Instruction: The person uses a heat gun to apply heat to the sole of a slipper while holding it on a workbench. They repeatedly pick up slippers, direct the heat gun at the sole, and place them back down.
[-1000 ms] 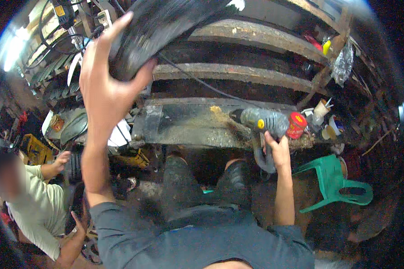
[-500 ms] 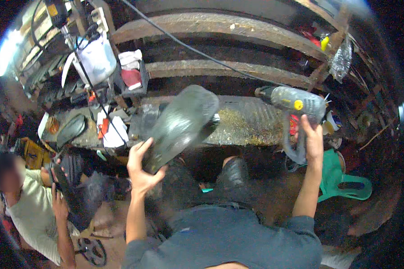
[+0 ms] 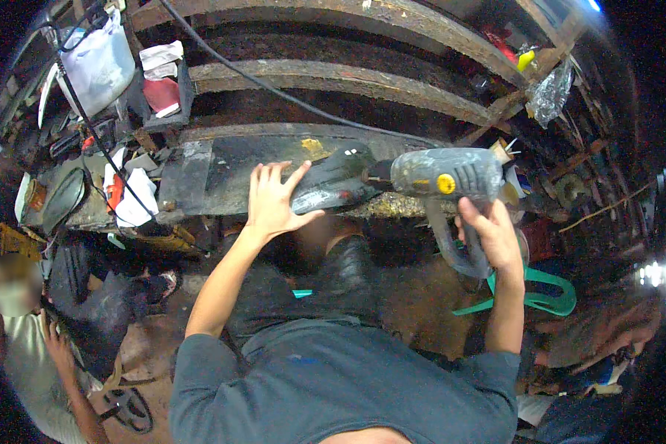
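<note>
On the bench [image 3: 192, 189] lies a glossy dark, sole-shaped piece [image 3: 325, 185]. My left hand [image 3: 272, 196] rests at its left end with fingers spread, thumb toward the near edge. My right hand [image 3: 488, 229] is closed round the loop handle of a grey power tool [image 3: 451, 169] with a yellow round mark, which looks like a heat gun. Its dark nozzle points left, over the right end of the piece. Whether the nozzle touches the piece I cannot tell.
A black cable [image 3: 274, 85] crosses above the bench. At left are a white bag [image 3: 100, 66], a dark box [image 3: 160, 92] and another dark oval piece [image 3: 65, 198]. A co-worker [image 3: 33, 355] sits at lower left. A green plastic seat [image 3: 559, 300] stands at right.
My left hand has set the dark piece down on the bench, and its fingers now lie spread. The power tool has moved left and slightly down to the piece. The view has shifted.
</note>
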The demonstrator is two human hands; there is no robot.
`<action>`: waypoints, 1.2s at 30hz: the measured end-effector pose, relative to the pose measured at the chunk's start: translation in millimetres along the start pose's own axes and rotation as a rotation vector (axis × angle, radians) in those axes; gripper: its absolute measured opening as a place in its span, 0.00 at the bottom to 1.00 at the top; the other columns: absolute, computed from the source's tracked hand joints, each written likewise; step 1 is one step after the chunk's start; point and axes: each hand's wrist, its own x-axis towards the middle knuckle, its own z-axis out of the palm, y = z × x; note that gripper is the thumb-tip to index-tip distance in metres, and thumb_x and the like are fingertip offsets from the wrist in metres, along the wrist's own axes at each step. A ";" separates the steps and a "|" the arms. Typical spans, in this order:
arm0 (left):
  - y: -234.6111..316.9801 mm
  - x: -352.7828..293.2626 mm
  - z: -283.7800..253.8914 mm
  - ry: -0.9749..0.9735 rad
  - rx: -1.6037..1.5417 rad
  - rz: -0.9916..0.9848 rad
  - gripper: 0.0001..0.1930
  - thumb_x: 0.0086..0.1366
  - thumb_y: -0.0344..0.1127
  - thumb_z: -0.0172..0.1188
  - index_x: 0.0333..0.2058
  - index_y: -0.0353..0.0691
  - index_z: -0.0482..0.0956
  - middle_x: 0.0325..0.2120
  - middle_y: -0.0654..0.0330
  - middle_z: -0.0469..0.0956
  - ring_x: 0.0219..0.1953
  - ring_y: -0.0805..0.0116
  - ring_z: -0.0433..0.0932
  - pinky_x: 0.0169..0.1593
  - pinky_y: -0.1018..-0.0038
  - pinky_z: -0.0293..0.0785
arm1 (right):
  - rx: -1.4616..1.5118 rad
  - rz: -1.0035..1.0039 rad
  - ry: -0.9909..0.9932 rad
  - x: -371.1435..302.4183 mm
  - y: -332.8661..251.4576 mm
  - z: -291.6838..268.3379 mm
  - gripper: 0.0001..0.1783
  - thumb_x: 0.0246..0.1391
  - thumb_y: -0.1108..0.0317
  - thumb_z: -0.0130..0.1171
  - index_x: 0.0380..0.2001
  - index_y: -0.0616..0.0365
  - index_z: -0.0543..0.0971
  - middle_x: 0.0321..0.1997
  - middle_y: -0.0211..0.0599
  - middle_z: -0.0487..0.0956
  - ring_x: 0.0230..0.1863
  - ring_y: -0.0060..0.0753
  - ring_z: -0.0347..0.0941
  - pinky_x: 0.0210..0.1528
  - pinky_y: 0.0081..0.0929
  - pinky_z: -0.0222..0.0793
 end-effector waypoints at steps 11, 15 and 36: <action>14.6 -60.4 -8.8 0.108 -0.249 -0.405 0.53 0.51 0.49 0.80 0.72 0.39 0.64 0.63 0.44 0.68 0.66 0.42 0.64 0.71 0.48 0.61 | -0.242 0.096 -0.102 17.4 2.6 18.0 0.23 0.66 0.50 0.67 0.49 0.59 0.80 0.33 0.28 0.79 0.28 0.21 0.73 0.33 0.28 0.72; 24.7 -75.8 -5.6 0.156 -0.347 -0.510 0.49 0.55 0.38 0.79 0.72 0.35 0.63 0.64 0.45 0.70 0.67 0.44 0.65 0.73 0.53 0.61 | -0.271 0.098 -0.069 19.8 6.5 16.5 0.23 0.66 0.49 0.67 0.46 0.59 0.80 0.32 0.28 0.79 0.28 0.22 0.73 0.32 0.28 0.73; 37.6 -84.1 2.2 0.406 -1.355 -0.899 0.36 0.68 0.23 0.67 0.72 0.38 0.62 0.67 0.47 0.71 0.58 0.61 0.78 0.64 0.64 0.77 | -0.134 -0.053 0.079 77.0 60.0 17.0 0.25 0.68 0.46 0.64 0.31 0.58 0.80 0.26 0.30 0.79 0.25 0.22 0.74 0.30 0.26 0.68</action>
